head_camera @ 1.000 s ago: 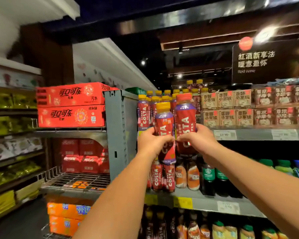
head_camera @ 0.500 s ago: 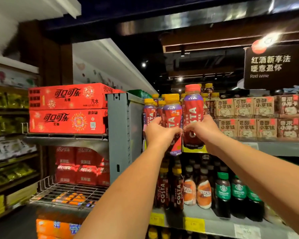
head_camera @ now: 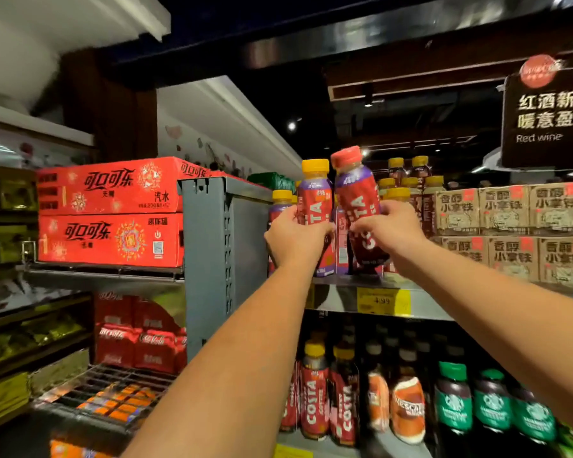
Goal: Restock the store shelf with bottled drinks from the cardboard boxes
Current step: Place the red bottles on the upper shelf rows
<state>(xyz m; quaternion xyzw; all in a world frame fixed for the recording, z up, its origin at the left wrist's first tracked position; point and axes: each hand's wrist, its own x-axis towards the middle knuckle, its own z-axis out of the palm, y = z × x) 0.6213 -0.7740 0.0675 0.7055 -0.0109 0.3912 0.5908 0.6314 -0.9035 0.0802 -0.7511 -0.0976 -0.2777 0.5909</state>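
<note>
In the head view, the left hand (head_camera: pixel 295 238) is gripping a yellow-capped COSTA bottle (head_camera: pixel 315 213), upright, just above the shelf edge (head_camera: pixel 344 297). The right hand (head_camera: pixel 389 231) is clasping a red-capped COSTA bottle (head_camera: pixel 358 206), tilted left, its base at that edge. A yellow price tag (head_camera: pixel 382 301) on the edge is reading 4.99. More yellow-capped bottles (head_camera: pixel 407 186) are standing behind. Left of the edge, red cola cartons (head_camera: pixel 110 211) are sitting stacked; right of it, brown cartons (head_camera: pixel 510 226). Above hangs a sign (head_camera: pixel 549 117) reading "Red wine".
</note>
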